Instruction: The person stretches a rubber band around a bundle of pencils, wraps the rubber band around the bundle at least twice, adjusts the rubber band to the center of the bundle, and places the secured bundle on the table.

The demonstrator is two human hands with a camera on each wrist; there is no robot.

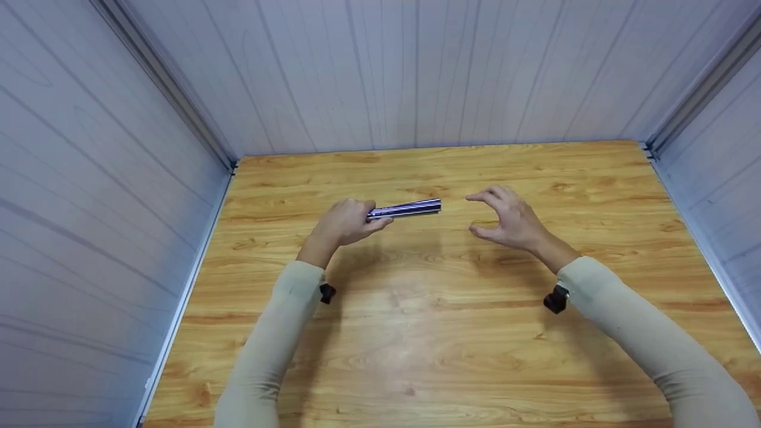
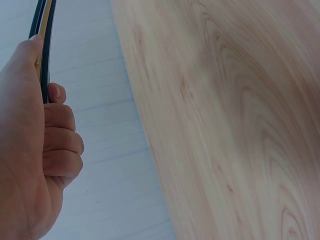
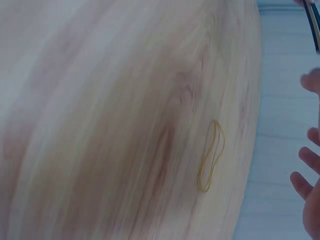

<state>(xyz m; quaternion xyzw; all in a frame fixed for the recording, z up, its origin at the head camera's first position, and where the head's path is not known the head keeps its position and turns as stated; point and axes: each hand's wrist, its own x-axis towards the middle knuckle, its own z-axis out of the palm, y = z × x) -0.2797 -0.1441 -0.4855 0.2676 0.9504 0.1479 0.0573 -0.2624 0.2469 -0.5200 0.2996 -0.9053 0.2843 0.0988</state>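
Note:
My left hand (image 1: 345,222) grips one end of a slim bundle of dark, shiny strips (image 1: 416,208), purple with pale lines in the head view. The bundle points right, above the table. In the left wrist view, dark edges with a gold strip (image 2: 45,30) between them rise past the thumb, and the other fingers curl below. Facing the bundle's free end, my right hand (image 1: 512,223) holds nothing, its thumb and fingers curved and spread apart. A thin yellow rubber band (image 3: 201,172) lies on the table, seen in the right wrist view.
The wood-grain table (image 1: 404,345) stretches under both arms. Pale panelled walls stand at the back (image 1: 386,77), left (image 1: 107,226) and right (image 1: 719,160). Small black cameras hang at the left wrist (image 1: 327,293) and right wrist (image 1: 556,299).

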